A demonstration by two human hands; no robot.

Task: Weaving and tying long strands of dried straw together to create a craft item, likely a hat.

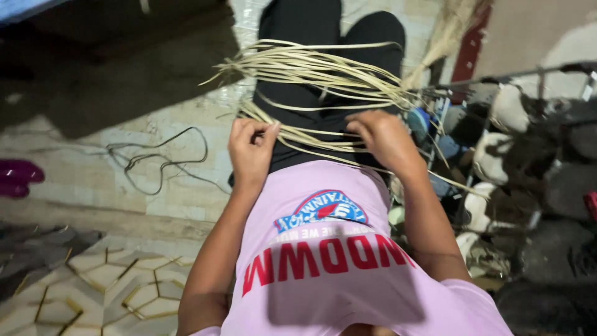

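A loose bundle of pale, flat straw strips lies across the person's lap, on black trousers. The strips fan out ahead of both hands, their far ends curling free and unjoined; a few trail off past the right hand toward the clutter on that side.

The left hand is curled closed, thumb and fingertips pinching the near ends of several strips. The right hand lies palm down over the strips with its fingers bent; it presses or gathers them, but whether it has any truly clamped I cannot tell, since the fingertips are hidden underneath.

As for progress, it looks like an early stage: no woven, plaited or knotted section shows anywhere, only separate strips being collected and lined up at the near ends. Nearly all of the working of the strips appears left to do.

Below the hands is the person's pink shirt with a printed design. Out beyond the left hand a thin dark cord lies looped on the pale floor, with patterned tiles nearer. Beyond the right hand stands a metal rack amid dim, jumbled things.
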